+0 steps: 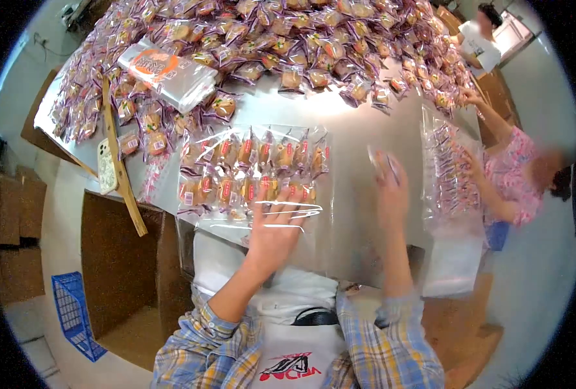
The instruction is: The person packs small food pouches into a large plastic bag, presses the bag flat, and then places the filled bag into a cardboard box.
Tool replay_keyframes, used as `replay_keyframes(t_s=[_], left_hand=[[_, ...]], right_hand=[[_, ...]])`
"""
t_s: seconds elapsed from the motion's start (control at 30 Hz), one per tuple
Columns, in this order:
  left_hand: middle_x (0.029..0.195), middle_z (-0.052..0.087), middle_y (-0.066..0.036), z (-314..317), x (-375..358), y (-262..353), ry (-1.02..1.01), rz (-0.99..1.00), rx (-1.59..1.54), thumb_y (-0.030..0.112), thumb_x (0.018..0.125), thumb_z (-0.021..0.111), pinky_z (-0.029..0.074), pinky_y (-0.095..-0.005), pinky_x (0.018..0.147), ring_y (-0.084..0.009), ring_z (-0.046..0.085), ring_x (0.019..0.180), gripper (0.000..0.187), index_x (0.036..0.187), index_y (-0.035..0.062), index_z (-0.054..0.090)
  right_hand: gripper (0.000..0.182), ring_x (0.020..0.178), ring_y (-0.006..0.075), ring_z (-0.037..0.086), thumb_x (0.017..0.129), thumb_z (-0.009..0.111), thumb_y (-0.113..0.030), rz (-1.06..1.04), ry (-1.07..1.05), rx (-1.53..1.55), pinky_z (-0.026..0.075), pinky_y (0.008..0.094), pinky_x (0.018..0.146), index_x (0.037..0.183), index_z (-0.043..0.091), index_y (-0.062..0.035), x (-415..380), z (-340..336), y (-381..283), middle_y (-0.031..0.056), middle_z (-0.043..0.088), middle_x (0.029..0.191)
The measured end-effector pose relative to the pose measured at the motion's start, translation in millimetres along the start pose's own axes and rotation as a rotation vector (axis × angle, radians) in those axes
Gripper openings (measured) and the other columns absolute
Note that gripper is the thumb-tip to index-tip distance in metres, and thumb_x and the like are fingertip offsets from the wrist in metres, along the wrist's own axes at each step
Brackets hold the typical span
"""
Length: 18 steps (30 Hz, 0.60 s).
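My left hand (276,220) lies with fingers spread on a clear plastic bag (320,240), over the lower row of small wrapped cakes (246,152) inside it. The cakes stand in two rows with red labels showing. To the right, above the bare metal table (356,194), my right hand (390,181) is raised with a small wrapped piece (384,162) at its fingertips; motion blurs both.
A large heap of wrapped cakes (288,39) covers the table's back. A stack of printed bags (165,71), a wooden strip (123,168) and a phone (106,165) lie left. A co-worker in pink (515,175) handles another filled bag (450,168) at right.
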<state>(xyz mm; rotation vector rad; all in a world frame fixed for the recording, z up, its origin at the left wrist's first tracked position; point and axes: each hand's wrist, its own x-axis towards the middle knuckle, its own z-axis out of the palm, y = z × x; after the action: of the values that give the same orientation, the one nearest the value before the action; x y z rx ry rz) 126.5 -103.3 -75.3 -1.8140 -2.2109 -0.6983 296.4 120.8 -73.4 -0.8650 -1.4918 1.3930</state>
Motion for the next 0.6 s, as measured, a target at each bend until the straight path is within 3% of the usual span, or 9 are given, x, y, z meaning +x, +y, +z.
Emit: replay_keyframes(t_s=[0.07,0.17,0.23,0.3,0.37,0.4,0.43,0.5,0.6], left_hand=[[0.138,0.065,-0.002,-2,0,1,0.018,-0.039,-0.044,0.017,0.084,0.069,0.025,-0.0594,0.124,-0.0227,0.055,0.136,0.037,0.121,0.022,0.075],[0.128,0.07,0.001,-4,-2,2,0.064,-0.062,-0.109,0.016,0.083,0.072,0.026,-0.0564,0.124,-0.0207,0.059,0.13,0.038,0.119,0.0232,0.075],[0.108,0.074,0.004,0,-1,-4,0.192,-0.029,-0.103,0.015,0.079,0.078,0.031,-0.0534,0.122,-0.0196,0.063,0.119,0.034,0.112,0.0201,0.078],[0.106,0.074,0.004,0,-3,-6,0.23,-0.031,-0.149,0.014,0.079,0.079,0.033,-0.0524,0.119,-0.0199,0.064,0.115,0.031,0.109,0.0177,0.078],[0.105,0.074,0.003,0,-2,-4,0.274,-0.028,-0.156,0.012,0.078,0.081,0.036,-0.0512,0.115,-0.0209,0.065,0.111,0.024,0.102,0.0136,0.078],[0.105,0.074,0.003,0,-2,-3,0.277,-0.034,-0.167,0.012,0.078,0.081,0.036,-0.051,0.115,-0.0213,0.064,0.111,0.023,0.101,0.0133,0.078],[0.106,0.074,0.002,0,-1,-4,0.283,-0.04,-0.173,0.012,0.078,0.081,0.036,-0.0509,0.114,-0.0217,0.064,0.111,0.023,0.101,0.013,0.078],[0.107,0.074,0.001,-1,-5,-6,0.28,-0.05,-0.162,0.013,0.078,0.081,0.036,-0.0509,0.114,-0.0223,0.064,0.112,0.022,0.1,0.0125,0.078],[0.11,0.073,0.001,-2,-8,-8,0.279,-0.044,-0.13,0.015,0.078,0.081,0.036,-0.0512,0.114,-0.0229,0.064,0.111,0.021,0.099,0.0121,0.078]], right_hand=[[0.057,0.128,0.0356,0.059,0.097,0.056,-0.029,-0.012,-0.063,0.225,0.041,0.0488,0.115,0.143,0.052,0.0039,-55,-25,-17,0.0208,0.063,0.137],[0.059,0.118,0.0368,0.065,0.101,0.048,-0.043,0.311,-0.281,0.77,0.05,0.0542,0.105,0.133,0.058,0.0054,-129,-31,-63,0.0214,0.067,0.127],[0.065,0.105,0.0349,0.067,0.105,0.042,-0.056,0.666,-0.408,0.809,0.056,0.0515,0.088,0.134,0.056,0.0002,-179,-26,-73,0.0207,0.068,0.121],[0.06,0.065,0.0333,0.064,0.108,0.033,-0.057,1.104,-0.338,0.838,0.054,0.0458,0.062,0.132,0.058,-0.008,-218,4,-94,0.0185,0.066,0.094],[0.083,0.081,0.0256,0.063,0.098,0.033,-0.079,1.345,-0.356,0.81,0.047,0.0338,0.048,0.147,0.045,-0.0137,-252,29,-78,0.0136,0.064,0.101],[0.067,0.087,0.0216,0.06,0.102,0.057,-0.06,1.185,-0.536,1.118,0.047,0.0336,0.052,0.15,0.044,-0.0158,-261,34,-67,0.0095,0.062,0.11],[0.058,0.089,0.0205,0.06,0.099,0.065,-0.044,1.124,-0.543,0.953,0.048,0.0335,0.056,0.145,0.046,-0.0159,-264,37,-56,0.0079,0.06,0.111],[0.058,0.092,0.0187,0.06,0.095,0.075,-0.026,1.025,-0.608,0.601,0.049,0.0332,0.062,0.143,0.045,-0.0154,-261,44,-44,0.0071,0.059,0.114],[0.065,0.096,0.0173,0.062,0.092,0.076,-0.02,0.943,-0.615,0.275,0.052,0.034,0.068,0.145,0.039,-0.0136,-233,62,-36,0.0088,0.06,0.118]])
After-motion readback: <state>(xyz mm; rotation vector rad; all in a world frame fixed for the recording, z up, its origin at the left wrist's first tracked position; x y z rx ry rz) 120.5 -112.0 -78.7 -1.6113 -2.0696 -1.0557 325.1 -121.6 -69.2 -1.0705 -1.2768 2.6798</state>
